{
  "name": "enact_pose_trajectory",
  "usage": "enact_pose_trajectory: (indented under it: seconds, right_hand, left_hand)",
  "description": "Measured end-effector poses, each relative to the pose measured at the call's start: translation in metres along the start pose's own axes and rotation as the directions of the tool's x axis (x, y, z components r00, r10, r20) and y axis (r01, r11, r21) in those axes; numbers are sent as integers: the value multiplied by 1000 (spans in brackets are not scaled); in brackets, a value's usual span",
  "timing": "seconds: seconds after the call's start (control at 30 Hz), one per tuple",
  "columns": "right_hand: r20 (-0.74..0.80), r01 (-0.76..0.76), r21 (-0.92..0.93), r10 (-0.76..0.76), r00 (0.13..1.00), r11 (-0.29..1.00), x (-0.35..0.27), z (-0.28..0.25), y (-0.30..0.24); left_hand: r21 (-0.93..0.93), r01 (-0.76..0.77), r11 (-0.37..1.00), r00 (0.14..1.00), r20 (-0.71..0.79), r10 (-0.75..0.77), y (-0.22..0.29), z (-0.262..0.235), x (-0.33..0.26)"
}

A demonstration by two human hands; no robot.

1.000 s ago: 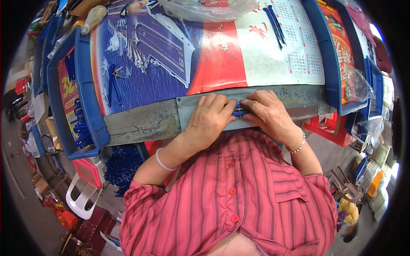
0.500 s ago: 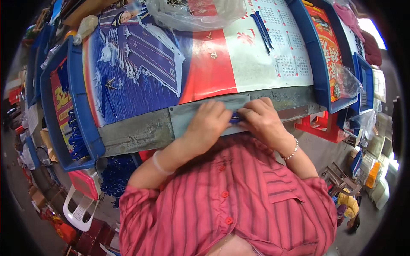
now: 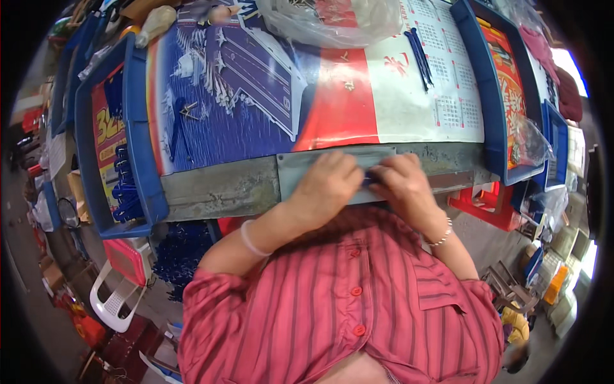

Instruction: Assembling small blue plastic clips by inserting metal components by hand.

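My left hand [image 3: 327, 185] and my right hand [image 3: 403, 187] meet over a grey metal plate [image 3: 300, 168] at the near edge of the table. Both pinch a small blue plastic part [image 3: 369, 180] between the fingertips; most of it is hidden by my fingers. A white band sits on my left wrist and a bead bracelet on my right. A few loose blue strips [image 3: 420, 56] lie farther back on the printed sheet [image 3: 332, 83] that covers the tabletop.
Blue trays stand at the left [image 3: 121, 147] and right [image 3: 495, 96] of the table. A clear plastic bag [image 3: 332, 19] lies at the far edge. Below the table are a heap of blue parts [image 3: 182, 253], a white basket [image 3: 112, 301] and a red crate [image 3: 489, 205].
My hands stay together on the blue part at the grey plate, shifting only slightly. The view has tilted a little with my head.
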State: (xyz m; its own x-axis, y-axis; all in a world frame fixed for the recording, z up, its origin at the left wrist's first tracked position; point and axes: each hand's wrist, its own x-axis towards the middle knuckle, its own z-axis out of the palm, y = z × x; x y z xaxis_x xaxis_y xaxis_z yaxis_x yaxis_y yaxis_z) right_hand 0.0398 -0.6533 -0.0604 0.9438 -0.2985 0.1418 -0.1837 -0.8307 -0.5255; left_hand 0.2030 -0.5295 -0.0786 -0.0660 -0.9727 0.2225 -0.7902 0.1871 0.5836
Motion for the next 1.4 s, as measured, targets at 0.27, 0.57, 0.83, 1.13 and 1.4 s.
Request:
enact_pose_trajectory:
  seconds: [0.27, 0.57, 0.83, 1.13, 1.4]
  right_hand:
    - [114, -118, 693, 54, 992, 711, 53, 35, -41]
    - [359, -459, 849, 352, 865, 262, 26, -31, -22]
    - [277, -332, 940, 402, 873, 75, 19, -18, -17]
    - [378, -395, 918, 359, 853, -30, 11, -21, -20]
    - [351, -401, 914, 380, 856, 61, 9, -15, -26]
  left_hand:
    - [-50, 428, 902, 875, -226, -428, 12, -54, -62]
    - [-821, 552, -146, 697, 550, -460, 39, -41, -20]
    - [-835, 520, -181, 738, 545, -398, 49, -31, -11]
    - [-865, 472, -171, 747, 496, -442, 52, -22, -6]
    - [-902, 422, -88, 778, 411, -475, 57, -17, -3]
